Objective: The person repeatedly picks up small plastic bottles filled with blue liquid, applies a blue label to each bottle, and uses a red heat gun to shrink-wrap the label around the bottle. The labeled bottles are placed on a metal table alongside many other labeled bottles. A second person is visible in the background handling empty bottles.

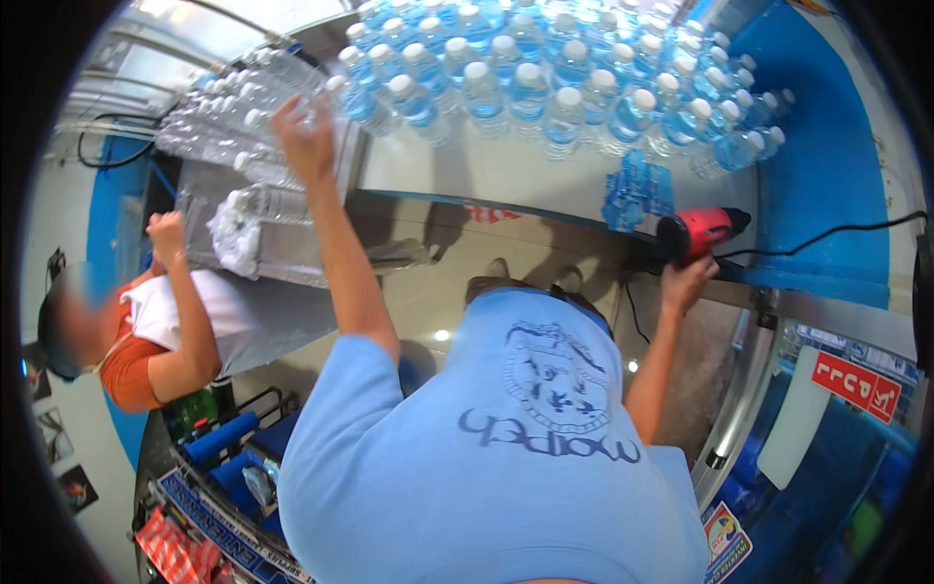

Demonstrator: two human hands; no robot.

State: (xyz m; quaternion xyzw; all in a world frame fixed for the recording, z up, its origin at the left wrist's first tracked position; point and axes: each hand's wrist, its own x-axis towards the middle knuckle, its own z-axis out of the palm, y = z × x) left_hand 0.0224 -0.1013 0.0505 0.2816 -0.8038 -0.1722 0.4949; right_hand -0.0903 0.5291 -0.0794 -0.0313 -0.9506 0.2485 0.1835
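My right hand (686,281) grips the handle of a red and black heat gun (704,228) at the table's right front, its nozzle towards the right. My left hand (305,142), blurred, is raised at the left with fingers apart and no item plainly in it. It is between the clear bottles without labels (233,98) on the left and the rows of white-capped bottles with blue labels (481,91) on the table (438,164). Several flat blue label sleeves (636,191) lie just beyond the heat gun.
A person (171,328) in an apron stands at the left beside a metal surface (281,244) with bottles and a bundled clear plastic bag (235,237). The black power cord (824,241) runs right along a blue wall. Behind on the right is a glass door with a metal handle (733,409).
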